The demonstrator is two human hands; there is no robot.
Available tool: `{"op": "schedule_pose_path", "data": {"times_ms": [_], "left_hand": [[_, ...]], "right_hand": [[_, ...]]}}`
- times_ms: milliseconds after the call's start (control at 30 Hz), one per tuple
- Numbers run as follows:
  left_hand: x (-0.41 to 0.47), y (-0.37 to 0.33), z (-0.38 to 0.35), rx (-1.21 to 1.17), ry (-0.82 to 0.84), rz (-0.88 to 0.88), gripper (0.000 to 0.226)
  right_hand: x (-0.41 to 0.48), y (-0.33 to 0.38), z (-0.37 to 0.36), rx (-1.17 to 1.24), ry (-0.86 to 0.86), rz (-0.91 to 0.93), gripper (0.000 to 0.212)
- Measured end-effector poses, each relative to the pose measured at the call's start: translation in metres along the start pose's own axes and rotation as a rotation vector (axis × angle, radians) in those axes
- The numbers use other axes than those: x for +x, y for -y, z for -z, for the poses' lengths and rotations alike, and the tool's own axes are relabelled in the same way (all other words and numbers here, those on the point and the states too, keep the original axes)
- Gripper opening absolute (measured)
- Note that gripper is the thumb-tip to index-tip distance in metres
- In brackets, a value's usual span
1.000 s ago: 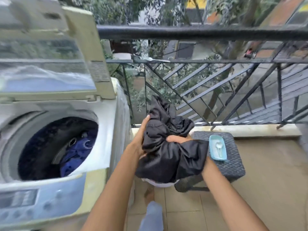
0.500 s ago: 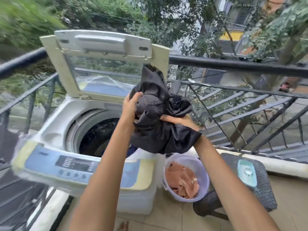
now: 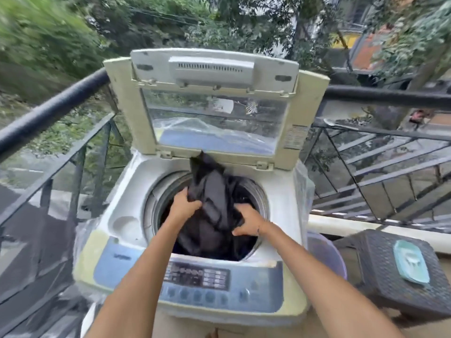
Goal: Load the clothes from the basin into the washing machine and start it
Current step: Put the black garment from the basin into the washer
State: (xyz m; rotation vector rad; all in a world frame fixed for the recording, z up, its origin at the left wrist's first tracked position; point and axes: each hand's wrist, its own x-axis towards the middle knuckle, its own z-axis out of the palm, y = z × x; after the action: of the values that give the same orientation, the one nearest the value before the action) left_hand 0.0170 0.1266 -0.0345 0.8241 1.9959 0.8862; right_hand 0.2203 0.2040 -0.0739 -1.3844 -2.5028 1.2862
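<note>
A top-loading washing machine [image 3: 127,196] stands in front of me with its lid [image 3: 214,111] raised upright. A bundled black garment [image 3: 212,191] sits in the mouth of the drum, one end poking up toward the lid hinge. My left hand [image 3: 184,206] grips its left side and my right hand [image 3: 249,222] grips its lower right side, both over the drum opening. The control panel [image 3: 197,275] runs along the machine's near edge. Only the rim of the lilac basin [image 3: 327,250] shows, to the right of the machine; its contents are hidden.
A dark woven stool [image 3: 380,262] stands at the right with a pale teal dish [image 3: 411,264] on it. A black metal balcony railing [image 3: 390,98] runs behind and to the left of the machine. Trees lie beyond.
Both hands have carried the black garment from above the basin, left over the machine, and down into the drum opening. My view has swung left to centre on the machine.
</note>
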Motion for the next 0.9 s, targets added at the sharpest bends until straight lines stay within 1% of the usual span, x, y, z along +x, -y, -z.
{"op": "schedule_pose_path", "data": {"times_ms": [33,67,100,167,267,367,500,633,700,833,900], "left_hand": [[0.005,0.011,-0.003,0.101,0.041,0.087,0.088],[0.010,0.020,-0.008,0.153,0.067,0.146,0.084],[0.014,0.026,-0.013,0.188,0.087,0.168,0.075],[0.016,0.026,-0.023,0.199,0.134,0.155,0.060],[0.013,0.018,-0.040,0.134,0.182,0.113,0.046],[0.011,0.006,-0.054,0.042,0.161,0.095,0.041],[0.000,-0.020,-0.078,-0.081,0.066,0.038,0.041],[-0.020,-0.051,-0.115,-0.189,0.077,-0.055,0.034],[-0.031,-0.066,-0.139,-0.214,0.062,-0.095,0.033],[-0.061,-0.096,-0.191,-0.316,0.057,-0.170,0.021],[-0.076,-0.109,-0.221,-0.338,0.068,-0.199,0.019]], "right_hand": [[-0.002,-0.002,-0.005,-0.122,0.101,-0.066,0.080],[-0.004,-0.004,-0.009,-0.166,0.154,-0.113,0.069],[-0.008,-0.002,-0.012,-0.167,0.175,-0.128,0.059],[-0.013,0.002,-0.015,-0.115,0.171,-0.139,0.046],[-0.018,0.007,-0.012,-0.033,0.111,-0.147,0.035],[-0.026,0.015,0.000,0.041,0.029,-0.121,0.030],[-0.043,0.018,0.025,0.189,-0.128,-0.078,0.023],[-0.066,0.006,0.055,0.283,-0.332,-0.047,0.019],[-0.080,-0.008,0.072,0.298,-0.401,-0.022,0.018],[-0.110,-0.051,0.107,0.360,-0.449,-0.028,0.019],[-0.126,-0.081,0.122,0.365,-0.450,-0.038,0.019]]}}
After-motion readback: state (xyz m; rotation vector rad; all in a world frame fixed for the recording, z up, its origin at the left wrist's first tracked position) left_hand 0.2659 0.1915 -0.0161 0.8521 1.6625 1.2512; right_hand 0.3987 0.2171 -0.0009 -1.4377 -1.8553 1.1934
